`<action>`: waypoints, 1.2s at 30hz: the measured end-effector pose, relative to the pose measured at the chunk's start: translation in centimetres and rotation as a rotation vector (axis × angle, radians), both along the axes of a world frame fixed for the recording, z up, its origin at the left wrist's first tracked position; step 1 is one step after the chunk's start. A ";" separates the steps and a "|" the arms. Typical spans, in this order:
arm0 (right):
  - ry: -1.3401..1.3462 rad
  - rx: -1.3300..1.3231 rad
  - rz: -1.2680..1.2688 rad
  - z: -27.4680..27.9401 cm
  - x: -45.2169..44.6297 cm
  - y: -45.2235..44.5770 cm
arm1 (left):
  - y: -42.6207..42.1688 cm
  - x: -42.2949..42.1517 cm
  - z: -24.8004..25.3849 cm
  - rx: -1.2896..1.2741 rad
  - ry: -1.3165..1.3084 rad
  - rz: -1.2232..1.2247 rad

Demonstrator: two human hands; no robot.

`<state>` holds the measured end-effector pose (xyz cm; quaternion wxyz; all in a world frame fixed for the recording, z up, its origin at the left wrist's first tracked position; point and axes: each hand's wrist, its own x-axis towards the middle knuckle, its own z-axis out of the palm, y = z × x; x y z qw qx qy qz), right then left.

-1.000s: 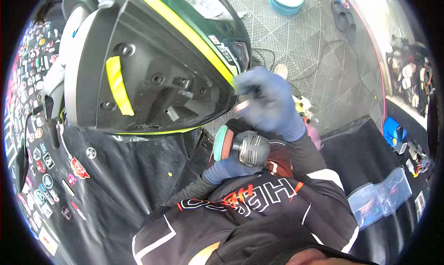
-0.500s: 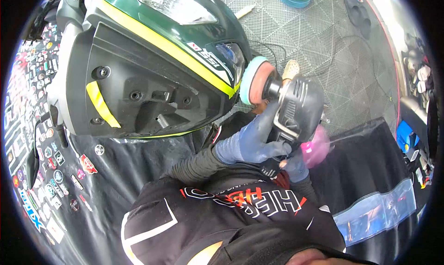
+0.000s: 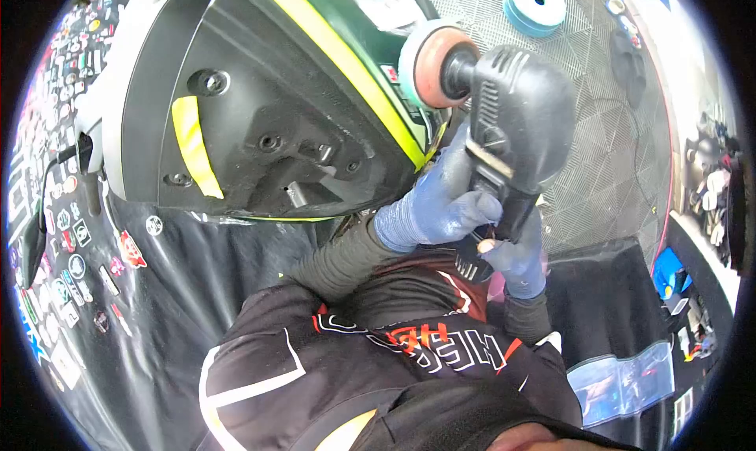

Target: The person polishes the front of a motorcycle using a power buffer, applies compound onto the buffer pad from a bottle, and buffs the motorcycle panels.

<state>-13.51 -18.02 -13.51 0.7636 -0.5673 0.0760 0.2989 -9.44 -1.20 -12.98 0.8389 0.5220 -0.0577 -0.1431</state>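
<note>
A black handheld polisher [image 3: 524,112] with an orange and teal foam pad [image 3: 441,64] is held in both my gloved hands. My left hand [image 3: 445,207], in a blue glove, is closed around the polisher's underside near its neck. Lower on the grip, my right hand [image 3: 516,254] is wrapped round the handle, with one bare fingertip showing. The pad's teal face is against or very near the dark green motorcycle fairing [image 3: 368,46]; I cannot tell whether it touches. Yellow tape [image 3: 346,65] runs along the edge between the green fairing and a black plastic panel [image 3: 260,97].
A blue round pad [image 3: 535,16] lies on the grey tiled floor [image 3: 598,144], near dark sandals [image 3: 628,69]. A black mat with stickers [image 3: 189,293] spreads at left. A clear pouch [image 3: 622,380] lies at lower right. A mirror [image 3: 35,231] juts out at far left.
My hands have raised the polisher, and its pad has shifted from beside the fairing's tip to farther up the green side. The view has shifted too.
</note>
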 end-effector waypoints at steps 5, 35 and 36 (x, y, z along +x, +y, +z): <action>-0.145 -0.014 -0.039 0.0 0.7 1.0 | 1.4 1.3 2.5 0.020 -0.004 -0.040; -0.033 -0.071 0.012 1.0 0.8 0.7 | 2.1 -1.3 0.4 0.313 0.157 -0.106; -0.159 -0.195 0.032 0.8 0.8 0.7 | 2.2 -1.5 0.0 0.196 0.235 -0.121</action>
